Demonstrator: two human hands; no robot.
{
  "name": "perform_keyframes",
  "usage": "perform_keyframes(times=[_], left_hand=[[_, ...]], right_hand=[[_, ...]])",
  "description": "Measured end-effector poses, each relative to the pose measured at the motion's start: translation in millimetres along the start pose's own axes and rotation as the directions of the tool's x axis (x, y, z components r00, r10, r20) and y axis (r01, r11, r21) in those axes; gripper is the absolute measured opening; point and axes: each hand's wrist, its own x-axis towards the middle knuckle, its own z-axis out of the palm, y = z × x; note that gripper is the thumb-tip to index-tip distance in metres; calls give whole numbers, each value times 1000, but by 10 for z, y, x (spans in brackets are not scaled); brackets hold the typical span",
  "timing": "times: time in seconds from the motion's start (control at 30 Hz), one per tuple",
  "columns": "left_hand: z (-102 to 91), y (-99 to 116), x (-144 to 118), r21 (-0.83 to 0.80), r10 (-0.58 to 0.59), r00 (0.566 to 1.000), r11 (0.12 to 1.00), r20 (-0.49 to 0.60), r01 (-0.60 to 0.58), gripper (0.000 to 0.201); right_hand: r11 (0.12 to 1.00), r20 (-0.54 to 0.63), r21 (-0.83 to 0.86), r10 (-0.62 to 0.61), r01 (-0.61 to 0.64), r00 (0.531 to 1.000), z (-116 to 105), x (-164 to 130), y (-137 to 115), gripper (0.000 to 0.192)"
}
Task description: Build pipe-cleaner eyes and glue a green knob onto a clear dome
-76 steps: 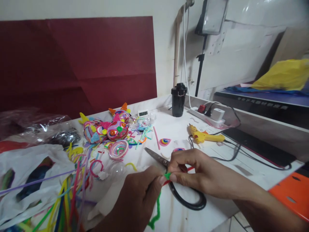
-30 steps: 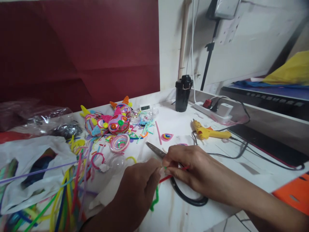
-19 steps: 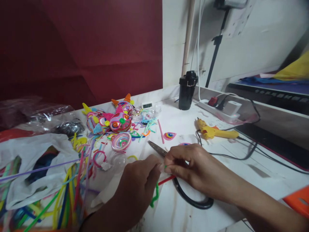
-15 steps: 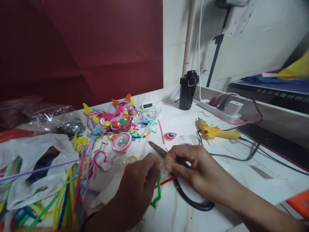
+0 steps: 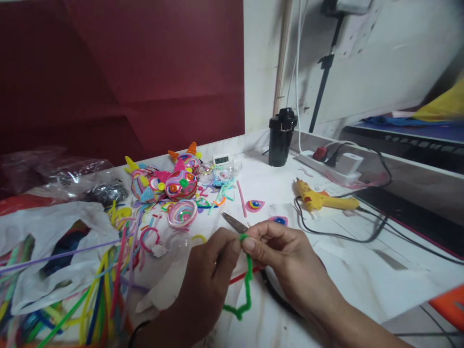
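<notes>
I see the white worktop with scissors lying on it. Just in front of the scissors, my left hand and right hand both pinch the top end of a green pipe cleaner, which hangs down between them.

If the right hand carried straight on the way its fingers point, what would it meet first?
The right hand points left, so it would probably first meet the left hand, whose fingertips pinch the same green pipe cleaner.
</notes>
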Motion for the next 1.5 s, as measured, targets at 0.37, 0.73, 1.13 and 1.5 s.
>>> perform_keyframes(times=[0.37, 0.73, 1.13, 1.5], left_hand=[[-91, 21, 51, 96, -39, 990, 995, 132, 27, 30], [-58, 22, 36, 175, 5, 993, 984, 116, -26, 28], [30, 12, -28, 135, 83, 995, 988, -55, -75, 28], [-55, 11, 21, 170, 28, 999, 985, 34, -34, 29]], right_hand=[[779, 361, -559, -77, 282, 930, -311, 79, -248, 17], [613, 432, -675, -120, 409, 894, -225, 72, -342, 15], [961, -66, -246, -142, 122, 988, -15, -49, 12, 30], [911, 156, -356, -164, 210, 974, -141, 0, -73, 17]])
